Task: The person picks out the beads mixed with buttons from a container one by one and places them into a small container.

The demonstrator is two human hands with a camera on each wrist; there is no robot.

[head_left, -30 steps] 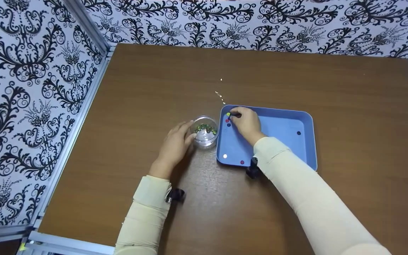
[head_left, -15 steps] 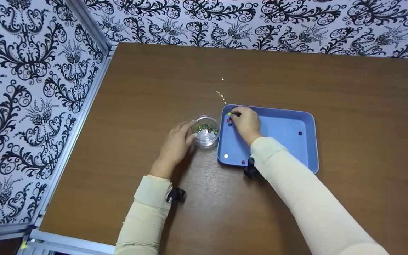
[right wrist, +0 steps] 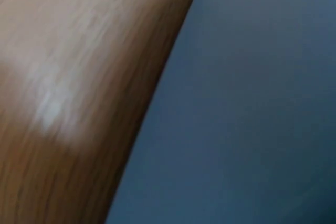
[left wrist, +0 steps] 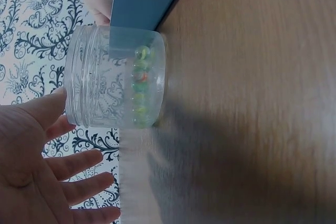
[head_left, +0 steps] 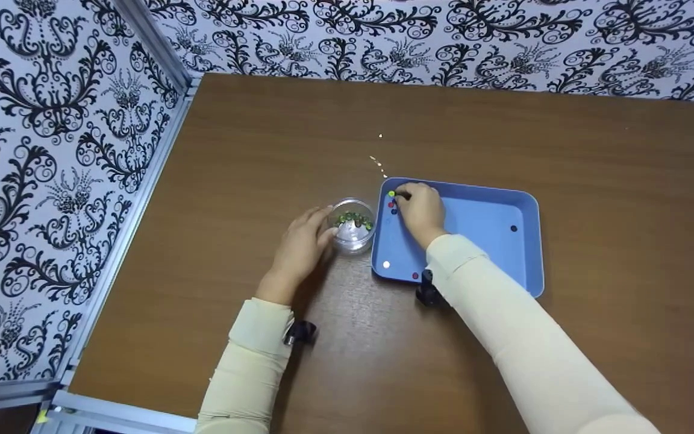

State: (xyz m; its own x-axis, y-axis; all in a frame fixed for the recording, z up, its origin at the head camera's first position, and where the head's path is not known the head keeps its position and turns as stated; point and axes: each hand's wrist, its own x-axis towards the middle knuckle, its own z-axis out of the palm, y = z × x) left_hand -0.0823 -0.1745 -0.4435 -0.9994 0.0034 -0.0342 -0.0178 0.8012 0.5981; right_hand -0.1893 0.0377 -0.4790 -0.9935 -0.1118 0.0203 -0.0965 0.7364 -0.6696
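Note:
In the head view my left hand (head_left: 299,248) is at the left side of a clear round jar (head_left: 353,242), its thumb and index finger touching the rim. The other fingers stand straight and spread in the left wrist view. Green and yellow glass marbles (left wrist: 140,85) lie on the jar's bottom. My right hand (head_left: 421,212) reaches into the far left corner of a blue tray (head_left: 531,253), fingers bent down. Beside its fingertips are a small round yellow piece (head_left: 391,193), a red piece (head_left: 391,205) and a dark piece (head_left: 394,211). Whether anything is pinched there is hidden.
Also in the tray are a white round piece (head_left: 386,264), a dark red one (head_left: 415,275) and a dark one (head_left: 514,228). The jar stands close to the tray's left wall. Patterned panels (head_left: 383,42) edge the brown table (head_left: 262,132) at the back and left.
The head view has shifted very slightly. Both hands, the jar and the tray look nearly still, with the right hand's fingertips staying by the same corner.

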